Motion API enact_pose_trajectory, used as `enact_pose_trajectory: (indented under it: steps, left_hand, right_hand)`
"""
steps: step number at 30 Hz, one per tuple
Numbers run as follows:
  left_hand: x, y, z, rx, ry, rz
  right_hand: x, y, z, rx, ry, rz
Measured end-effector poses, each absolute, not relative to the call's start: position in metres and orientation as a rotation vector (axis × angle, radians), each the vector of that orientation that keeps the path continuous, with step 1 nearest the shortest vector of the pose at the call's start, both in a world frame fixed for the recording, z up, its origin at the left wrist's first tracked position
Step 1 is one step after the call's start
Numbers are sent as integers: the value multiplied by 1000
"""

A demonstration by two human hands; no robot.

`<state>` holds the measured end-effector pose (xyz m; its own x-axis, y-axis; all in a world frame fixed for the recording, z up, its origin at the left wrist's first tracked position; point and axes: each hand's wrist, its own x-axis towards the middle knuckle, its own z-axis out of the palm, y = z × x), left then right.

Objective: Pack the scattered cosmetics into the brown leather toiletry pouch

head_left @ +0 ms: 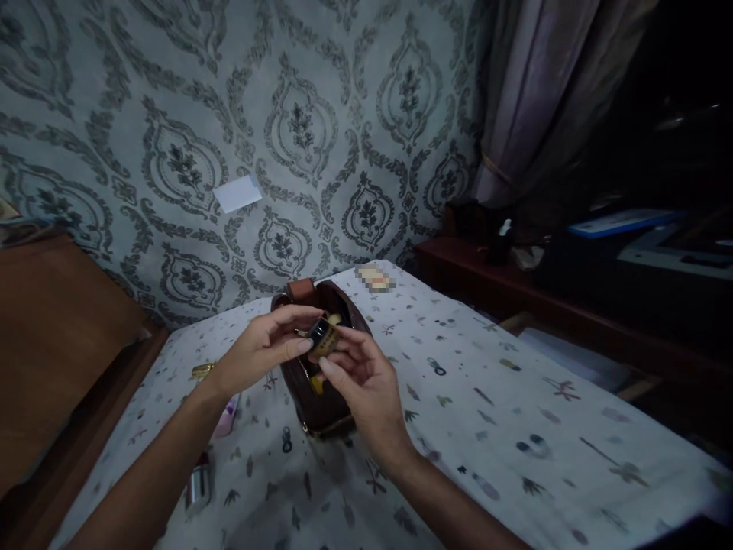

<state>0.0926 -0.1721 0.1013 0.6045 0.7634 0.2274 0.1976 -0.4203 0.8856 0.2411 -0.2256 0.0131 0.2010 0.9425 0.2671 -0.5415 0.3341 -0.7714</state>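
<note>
A small jar (325, 341) with a black lid and a yellowish body is held up between both hands. My left hand (269, 347) pinches it at the lid, coming from the left. My right hand (363, 374) grips its body with thumb and fingers. Right below and behind them, an open dark brown bag (326, 409) sits on the patterned white cloth (458, 428). Some yellow items show inside the bag; my hands hide part of its opening.
Left of the bag lie a gold item (202, 370), a pink and purple item (227, 417) and a silvery container (198, 489). A blurred card-like item (375, 277) rests at the back. An open drawer (578, 359) is on the right, by dark red furniture.
</note>
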Motion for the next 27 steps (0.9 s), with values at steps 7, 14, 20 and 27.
enact_pose_trajectory:
  steps: [7,14,20,27]
  left_hand:
    - [94,-170,103,1948,747,732]
    - [95,-169,104,1983,756,698]
    - [95,-166,104,2009,768,683]
    - [95,-164,103,2017,771,671]
  right_hand:
    - [240,-223,8,-577,-792,1105]
    - [240,-223,8,-580,-795,1090]
    - [241,-222,7,-624,-797,1087]
    - [240,-222,7,-653,-793,1068]
